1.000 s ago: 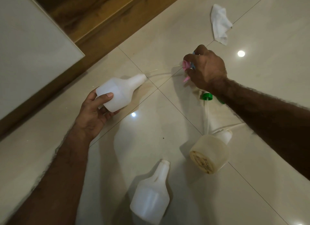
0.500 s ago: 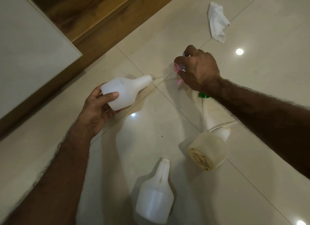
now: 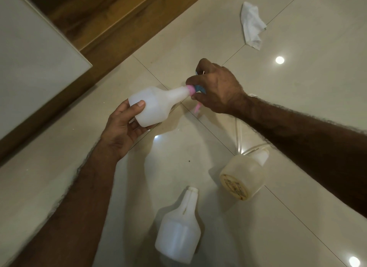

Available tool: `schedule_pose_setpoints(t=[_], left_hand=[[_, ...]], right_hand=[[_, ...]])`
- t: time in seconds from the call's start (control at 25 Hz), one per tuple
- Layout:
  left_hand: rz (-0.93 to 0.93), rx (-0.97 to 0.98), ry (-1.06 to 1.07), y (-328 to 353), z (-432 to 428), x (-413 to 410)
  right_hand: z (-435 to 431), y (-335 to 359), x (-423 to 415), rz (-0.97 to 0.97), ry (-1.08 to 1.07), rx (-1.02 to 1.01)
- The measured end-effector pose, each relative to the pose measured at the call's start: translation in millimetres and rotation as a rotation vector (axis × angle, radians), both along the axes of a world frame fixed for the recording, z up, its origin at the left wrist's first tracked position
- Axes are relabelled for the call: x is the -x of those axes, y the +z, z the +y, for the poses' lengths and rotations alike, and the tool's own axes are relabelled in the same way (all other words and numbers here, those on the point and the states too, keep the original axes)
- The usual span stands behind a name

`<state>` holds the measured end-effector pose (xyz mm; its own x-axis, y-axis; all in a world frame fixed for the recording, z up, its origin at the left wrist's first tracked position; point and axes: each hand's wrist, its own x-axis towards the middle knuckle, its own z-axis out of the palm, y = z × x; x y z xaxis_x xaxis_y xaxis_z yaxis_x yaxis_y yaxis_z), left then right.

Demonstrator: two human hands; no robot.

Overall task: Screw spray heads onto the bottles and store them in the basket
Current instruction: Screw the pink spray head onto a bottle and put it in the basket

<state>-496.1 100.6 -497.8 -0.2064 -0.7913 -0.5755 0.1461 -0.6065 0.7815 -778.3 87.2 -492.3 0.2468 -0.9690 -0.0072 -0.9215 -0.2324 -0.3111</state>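
Bottle (image 3: 156, 105) is lying sideways in my left hand (image 3: 123, 131), gripped round its base, neck pointing toward two o'clock. My right hand (image 3: 216, 89) is clamping the pink spray head (image 3: 191, 89) against its mouth. Two more bottles are resting on the floor: one (image 3: 178, 227) at six o'clock, another (image 3: 244, 175) at four.
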Motion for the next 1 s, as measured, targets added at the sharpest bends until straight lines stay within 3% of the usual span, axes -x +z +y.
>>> schedule_pose_setpoints(t=[0.12,0.36,0.68,0.76,1.0], left_hand=[[0.031,-0.074,0.034,4,1,3],[-0.319,-0.341,-0.201,9,-9,12],[-0.160,-0.745,-0.473,12,-30,-15],[-0.142,-0.690,-0.458,16,-27,-19],[0.081,-0.162,-0.131,10,-18,-18]], right_hand=[[1,1,1,-0.027,0.027,-0.014],[1,-1,3,-0.086,0.092,-0.015],[0,6,2,-0.183,0.223,-0.036],[2,8,2,-0.184,0.259,-0.094],[1,8,6,-0.218,0.232,-0.184]])
